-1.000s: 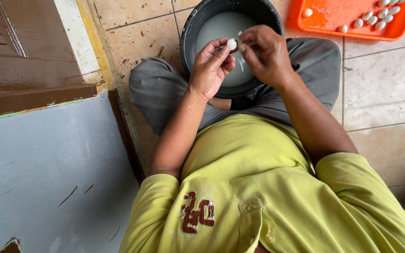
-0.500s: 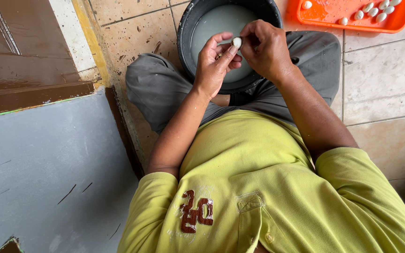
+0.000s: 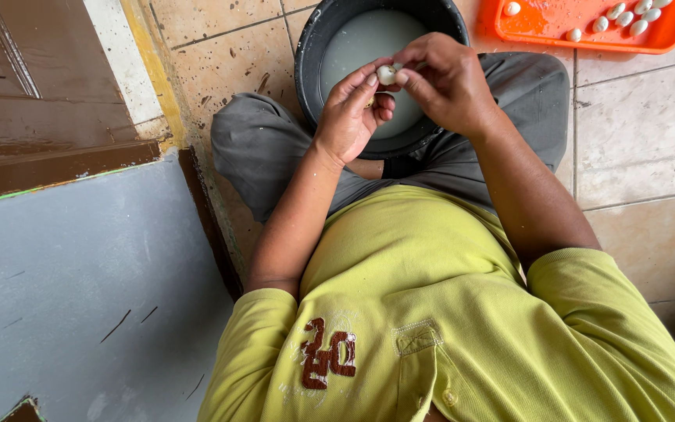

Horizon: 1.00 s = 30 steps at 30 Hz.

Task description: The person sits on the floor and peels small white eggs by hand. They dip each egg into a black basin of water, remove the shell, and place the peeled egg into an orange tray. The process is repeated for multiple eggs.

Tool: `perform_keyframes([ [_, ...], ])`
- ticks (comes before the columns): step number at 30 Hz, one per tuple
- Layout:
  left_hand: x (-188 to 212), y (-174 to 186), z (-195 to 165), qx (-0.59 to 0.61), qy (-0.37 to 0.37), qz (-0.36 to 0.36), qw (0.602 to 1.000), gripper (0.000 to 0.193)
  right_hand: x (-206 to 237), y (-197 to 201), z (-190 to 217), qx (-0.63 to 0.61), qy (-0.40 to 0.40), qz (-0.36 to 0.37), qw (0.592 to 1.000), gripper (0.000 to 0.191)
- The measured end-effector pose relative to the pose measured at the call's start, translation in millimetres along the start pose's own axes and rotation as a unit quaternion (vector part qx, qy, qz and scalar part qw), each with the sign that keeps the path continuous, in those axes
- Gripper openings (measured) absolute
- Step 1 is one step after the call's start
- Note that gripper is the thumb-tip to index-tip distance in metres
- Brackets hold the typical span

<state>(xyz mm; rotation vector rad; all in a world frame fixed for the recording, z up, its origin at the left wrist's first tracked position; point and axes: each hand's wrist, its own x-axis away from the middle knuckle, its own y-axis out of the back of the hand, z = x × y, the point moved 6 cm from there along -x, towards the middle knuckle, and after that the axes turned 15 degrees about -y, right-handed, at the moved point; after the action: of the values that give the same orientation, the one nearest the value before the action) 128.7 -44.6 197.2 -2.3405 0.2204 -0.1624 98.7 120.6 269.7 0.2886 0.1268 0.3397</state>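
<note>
Sitting cross-legged on a tiled floor, head camera looking straight down over a yellow-green shirt and grey trousers.

Holding a small white egg between both hands, above the near rim of a black basin. Left hand grasping the egg from below and the left, fingertips curling up against it. Right hand pinching at the egg's right side with thumb and forefinger, remaining fingers folded loosely. Both hands touching the egg and each other; neither released.

Basin resting on the floor between the knees, at the far middle of the scene, filled with cloudy pale water. Hands hovering over the water's near edge, not dipping in.

Orange tray lying at far right on the tiles, just beyond the right knee, carrying several more small white eggs clustered toward its right end, one alone at its left end. Tray apart from the basin.

Grey painted board filling near left; brown wooden door panel lying far left beyond it. Floor tiles speckled with dirt around the basin.
</note>
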Motion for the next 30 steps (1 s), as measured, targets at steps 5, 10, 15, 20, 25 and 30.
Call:
perform_keyframes([
  [5, 0, 3, 2, -0.106, 0.002, 0.004, 0.994, 0.04, -2, -4, 15, 0.117, 0.021, 0.011, 0.993, 0.007],
  [10, 2, 0, 2, -0.117, 0.006, 0.003, 0.993, 0.041, 2, -9, 10, 0.143, 0.001, -0.028, 0.989, 0.008],
  [15, 0, -4, 2, -0.092, 0.007, 0.001, 0.996, 0.04, 3, -15, -21, -0.162, -0.145, 0.0, 0.976, 0.007],
  [20, -3, 1, -5, -0.198, -0.029, -0.061, 0.978, 0.041, 5, -10, -17, 0.004, -0.08, -0.043, 0.996, 0.012],
  [25, -6, 3, -7, -0.318, -0.022, -0.022, 0.948, 0.038, 10, -14, -4, 0.126, 0.037, -0.048, 0.99, 0.016],
  [30, -3, 5, -3, -0.096, -0.02, -0.019, 0.995, 0.03, -2, -8, -27, 0.043, -0.099, -0.064, 0.992, 0.009],
])
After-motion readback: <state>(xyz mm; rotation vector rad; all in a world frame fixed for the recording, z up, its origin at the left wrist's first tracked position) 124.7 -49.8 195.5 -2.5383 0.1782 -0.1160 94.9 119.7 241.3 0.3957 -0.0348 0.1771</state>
